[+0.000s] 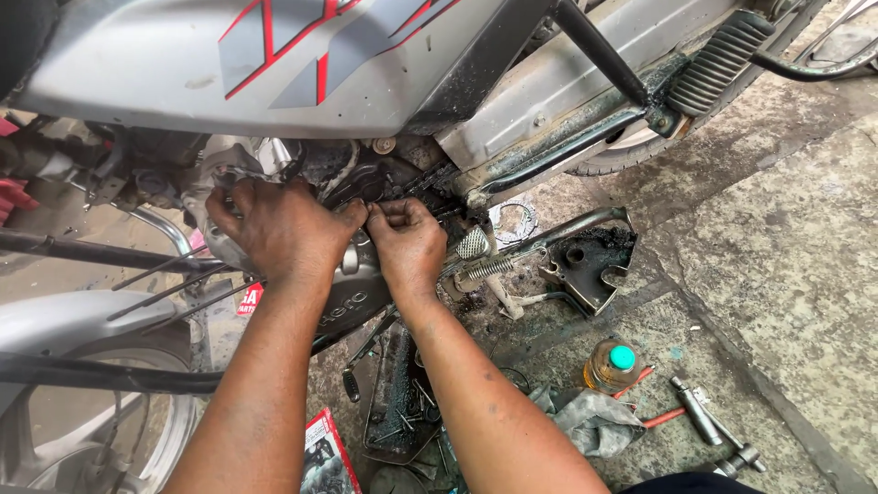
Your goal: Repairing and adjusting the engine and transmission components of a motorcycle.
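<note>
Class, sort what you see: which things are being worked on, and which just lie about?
In hand: left hand, right hand, drive chain, engine casing.
Lying about: small bottle, grey rag, socket wrench, chain cover.

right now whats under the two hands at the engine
Under the left hand and right hand lie the grey engine casing and a greasy chain running rearward. Both hands cover the spot they work on, so what the fingertips grip cannot be seen.

A small oil bottle (pixel 611 366), grey rag (pixel 594 423) and metal wrenches (pixel 709 425) lie on the concrete ground (pixel 786 265).
</note>
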